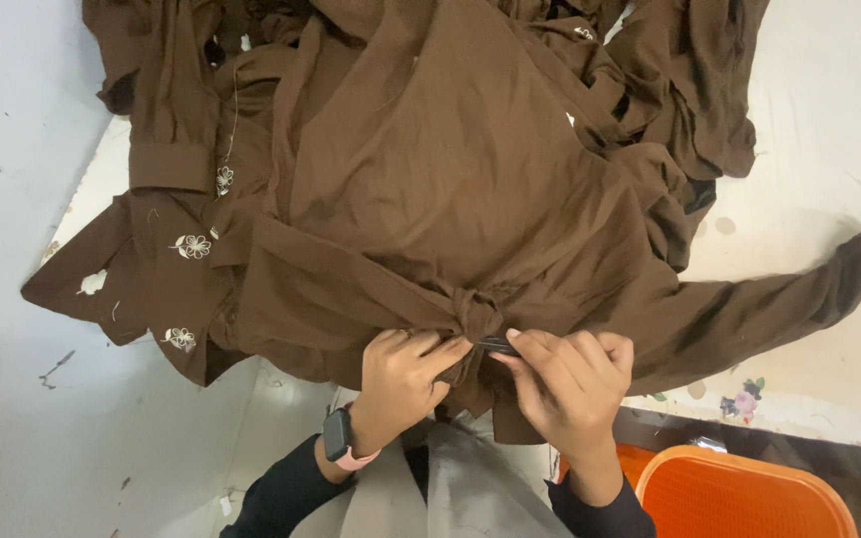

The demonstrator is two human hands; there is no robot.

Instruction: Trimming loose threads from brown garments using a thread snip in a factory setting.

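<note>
Head view: left hand (403,374) and right hand (568,384), fingers pinched closed on the knot (477,314) of a brown garment bundle (430,189), which lies heaped on the pale bench (829,130) above an orange basket (739,498), hold the bundle tied.

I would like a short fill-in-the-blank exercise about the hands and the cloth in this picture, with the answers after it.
1. Both hands work at a knot in a heap of ____ fabric.
2. The left hand wears a ____ on its wrist.
3. The basket near the right hand is ____ in colour.
4. Small white ____ are embroidered on the cloth at the left.

Missing words: brown; watch; orange; flowers
</note>
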